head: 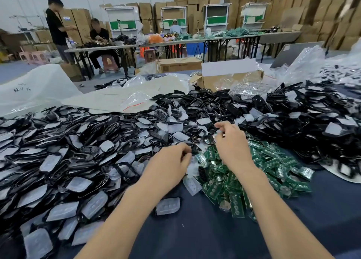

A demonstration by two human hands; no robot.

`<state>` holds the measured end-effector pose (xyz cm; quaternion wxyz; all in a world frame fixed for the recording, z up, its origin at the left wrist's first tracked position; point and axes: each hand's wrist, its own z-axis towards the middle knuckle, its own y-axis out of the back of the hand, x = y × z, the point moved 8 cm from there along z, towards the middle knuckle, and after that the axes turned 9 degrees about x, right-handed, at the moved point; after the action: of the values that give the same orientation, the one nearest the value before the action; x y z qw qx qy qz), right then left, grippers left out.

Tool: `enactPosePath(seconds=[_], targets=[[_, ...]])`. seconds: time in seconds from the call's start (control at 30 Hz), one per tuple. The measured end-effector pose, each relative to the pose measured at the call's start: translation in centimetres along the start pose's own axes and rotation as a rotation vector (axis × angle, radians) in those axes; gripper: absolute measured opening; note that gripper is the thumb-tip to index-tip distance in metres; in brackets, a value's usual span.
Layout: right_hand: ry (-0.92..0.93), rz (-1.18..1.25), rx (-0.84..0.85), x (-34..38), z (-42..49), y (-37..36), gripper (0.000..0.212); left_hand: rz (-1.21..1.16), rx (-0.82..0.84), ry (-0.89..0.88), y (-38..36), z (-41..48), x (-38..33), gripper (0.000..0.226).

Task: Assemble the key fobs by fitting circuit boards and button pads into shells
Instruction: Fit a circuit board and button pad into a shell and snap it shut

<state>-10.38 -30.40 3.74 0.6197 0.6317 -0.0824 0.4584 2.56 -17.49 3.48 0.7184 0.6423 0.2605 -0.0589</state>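
A wide heap of black key fob shells [82,153] mixed with translucent white button pads [78,184] covers the left and far side of the table. Green circuit boards [273,169] lie piled at centre right. My left hand [168,165] rests at the heap's near edge with curled fingers pinching a black shell [193,149]. My right hand [232,141] is just above the green pile, its fingers curled around a small translucent button pad [219,131]. How much of either piece the fingers cover is hard to see.
Two loose button pads [168,206] lie on the dark blue tablecloth [195,235] between my forearms. Plastic bags [35,87] and an open cardboard box [230,79] stand behind the heap. Farther back, people work at long tables before stacked cartons.
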Motion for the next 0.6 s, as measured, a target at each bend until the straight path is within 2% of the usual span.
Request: enactPosePath(seconds=[0.13,0.23,0.37,0.47,0.53,0.6], targets=[[-0.033,-0.166,0.046,-0.2,2.0,-0.6,0.032,0.285,0.162,-0.015,-3.0,3.4,-1.8,0.050],[-0.042,-0.209,0.075,-0.3,2.8,-1.7,0.031,0.365,0.159,-0.020,-3.9,4.4,-1.9,0.058],[-0.052,-0.225,0.108,-0.3,3.6,-2.9,0.031,0.282,0.085,-0.114,-3.6,4.4,-2.4,0.047],[-0.057,-0.249,0.124,-0.3,3.9,-3.3,0.031,0.159,0.014,-0.196,-2.9,3.7,-2.7,0.024],[-0.044,-0.264,0.141,-0.1,4.0,-3.7,0.030,-0.015,-0.044,-0.215,-1.8,2.9,-2.2,0.007],[-0.028,-0.262,0.158,0.0,4.0,-4.1,0.029,-0.256,-0.081,-0.158,-0.7,2.0,-0.6,0.010]])
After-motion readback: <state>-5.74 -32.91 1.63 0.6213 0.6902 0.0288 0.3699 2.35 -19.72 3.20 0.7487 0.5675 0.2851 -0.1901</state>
